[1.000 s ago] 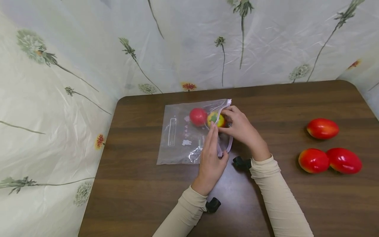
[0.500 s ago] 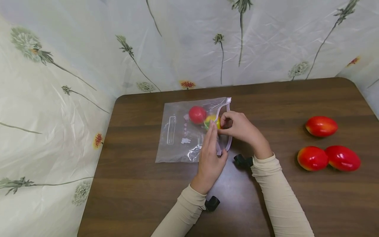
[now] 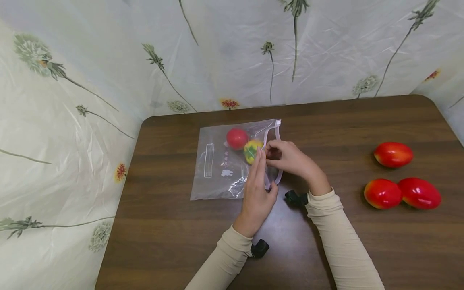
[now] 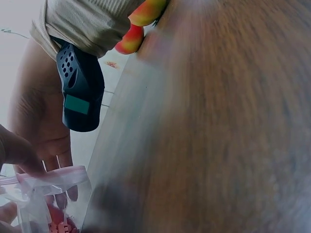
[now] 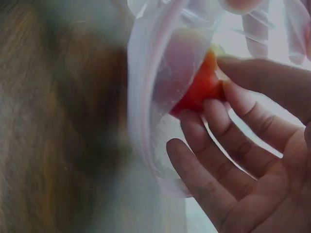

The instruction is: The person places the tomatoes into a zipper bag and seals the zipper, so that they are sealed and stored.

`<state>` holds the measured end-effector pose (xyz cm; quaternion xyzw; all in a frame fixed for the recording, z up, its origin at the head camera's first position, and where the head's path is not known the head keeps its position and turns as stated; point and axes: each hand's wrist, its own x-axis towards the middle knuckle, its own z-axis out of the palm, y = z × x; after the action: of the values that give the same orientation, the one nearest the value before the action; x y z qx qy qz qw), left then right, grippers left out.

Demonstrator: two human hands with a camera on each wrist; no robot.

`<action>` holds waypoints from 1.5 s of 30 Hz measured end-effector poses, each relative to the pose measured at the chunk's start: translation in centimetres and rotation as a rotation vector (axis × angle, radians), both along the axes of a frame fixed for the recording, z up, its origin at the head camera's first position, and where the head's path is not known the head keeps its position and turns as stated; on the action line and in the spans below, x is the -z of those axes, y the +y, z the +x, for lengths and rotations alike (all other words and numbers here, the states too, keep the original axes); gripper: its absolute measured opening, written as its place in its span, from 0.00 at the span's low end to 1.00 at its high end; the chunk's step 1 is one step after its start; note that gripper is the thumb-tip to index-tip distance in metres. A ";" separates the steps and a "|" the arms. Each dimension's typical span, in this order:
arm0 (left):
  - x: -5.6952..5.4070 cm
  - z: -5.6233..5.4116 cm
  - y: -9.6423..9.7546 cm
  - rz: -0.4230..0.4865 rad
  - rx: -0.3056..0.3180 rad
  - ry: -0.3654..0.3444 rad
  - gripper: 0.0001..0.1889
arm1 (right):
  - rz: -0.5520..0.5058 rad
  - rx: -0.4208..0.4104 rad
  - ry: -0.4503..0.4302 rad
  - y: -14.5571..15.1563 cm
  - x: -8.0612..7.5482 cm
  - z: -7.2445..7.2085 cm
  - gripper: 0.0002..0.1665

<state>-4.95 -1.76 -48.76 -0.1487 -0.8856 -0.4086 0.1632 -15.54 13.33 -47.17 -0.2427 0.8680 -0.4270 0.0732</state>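
Note:
A clear zip bag (image 3: 214,185) lies on the table, its lilac-edged mouth facing right. My left hand (image 3: 255,197) holds that mouth, straight fingers on the upper film and thumb at the rim. In the left wrist view, the left thumb (image 4: 17,153) crosses the zip edge. My right hand (image 3: 290,161) reaches into the mouth. Its thumb and fingertips pinch the end of a yellow, red and green fruit (image 3: 251,151), whose red side (image 5: 201,87) shows in the right wrist view. Beside this fruit, a round red fruit (image 3: 237,138) lies inside the bag.
On the table's right side, one shiny red-orange fruit (image 3: 393,154) lies behind two touching ones, a rounder red fruit (image 3: 383,193) and a longer red fruit (image 3: 419,193). The brown wooden table (image 3: 163,225) ends at a flower-patterned plastic sheet (image 3: 235,52).
My right hand has moved left and pushed the yellow, red and green fruit deeper into the bag. The round red fruit has shifted slightly left. My left hand has stayed in place.

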 end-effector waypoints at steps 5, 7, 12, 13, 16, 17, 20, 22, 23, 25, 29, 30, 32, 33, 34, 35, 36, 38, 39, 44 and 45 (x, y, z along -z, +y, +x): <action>0.0 0.0 0.1 0.002 0.006 0.024 0.52 | -0.031 -0.010 0.014 -0.1 0.4 0.1 0.16; 0.0 -0.1 0.1 0.002 0.007 0.029 0.53 | -0.032 -0.015 0.009 -0.2 0.5 0.1 0.16; 0.0 -0.1 0.1 -0.009 0.004 0.043 0.52 | -0.004 -0.034 -0.011 -0.4 0.6 0.2 0.24; 0.0 -0.1 0.1 -0.011 0.003 0.048 0.52 | 0.001 -0.035 -0.015 -0.5 0.6 0.2 0.26; -0.1 -0.1 0.1 -0.016 0.004 0.055 0.52 | 0.009 -0.026 -0.031 -0.6 0.6 0.3 0.25; -0.1 -0.2 0.1 -0.018 0.005 0.057 0.52 | 0.007 -0.022 -0.033 -0.7 0.5 0.3 0.23; -0.1 -0.2 0.0 -0.019 0.004 0.061 0.52 | -0.001 -0.018 -0.037 -0.8 0.4 0.4 0.18; -0.1 -0.2 0.0 -0.018 0.002 0.062 0.52 | -0.007 -0.021 -0.041 -0.9 0.5 0.4 0.18; -0.1 -0.2 0.0 -0.016 0.001 0.062 0.52 | -0.008 -0.024 -0.044 -0.9 0.5 0.5 0.17; -0.1 -0.2 0.0 -0.013 0.001 0.065 0.52 | -0.013 -0.033 -0.055 -1.0 0.7 0.5 0.18; -0.1 -0.2 -0.1 -0.014 0.003 0.067 0.52 | -0.015 -0.058 -0.069 -1.1 0.8 0.5 0.19; -0.1 -0.2 -0.1 -0.017 0.003 0.066 0.52 | -0.016 -0.068 -0.072 -1.1 0.9 0.6 0.20; 0.0 -0.2 -0.1 -0.019 0.004 0.060 0.52 | -0.018 -0.086 -0.073 -1.1 0.9 0.6 0.21; 0.0 -0.2 -0.2 -0.020 0.004 0.057 0.52 | -0.021 -0.097 -0.072 -1.1 0.9 0.6 0.22; -0.1 -0.2 -0.2 -0.018 0.004 0.052 0.52 | -0.020 -0.105 -0.071 -1.1 0.9 0.7 0.22; 0.0 -0.2 -0.2 -0.017 0.005 0.046 0.52 | -0.020 -0.113 -0.070 -1.1 0.9 0.7 0.23; -0.1 -0.2 -0.2 -0.016 0.006 0.040 0.52 | -0.017 -0.120 -0.073 -1.0 0.9 0.7 0.23; 0.0 -0.2 -0.2 -0.011 0.006 0.040 0.52 | -0.010 -0.139 -0.081 -1.0 0.9 0.7 0.24; 0.0 -0.2 -0.2 -0.008 0.006 0.043 0.52 | -0.007 -0.148 -0.085 -1.0 0.9 0.7 0.24; 0.1 -0.3 -0.2 0.005 0.005 0.063 0.52 | 0.022 -0.174 -0.121 -1.1 0.8 0.8 0.26; 0.1 -0.3 -0.2 0.005 0.005 0.061 0.52 | 0.028 -0.175 -0.122 -1.1 0.7 0.9 0.27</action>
<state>-5.21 -1.97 -48.88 -0.1632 -0.8787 -0.4066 0.1897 -14.66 12.21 -47.91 -0.2902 0.8433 -0.4206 0.1663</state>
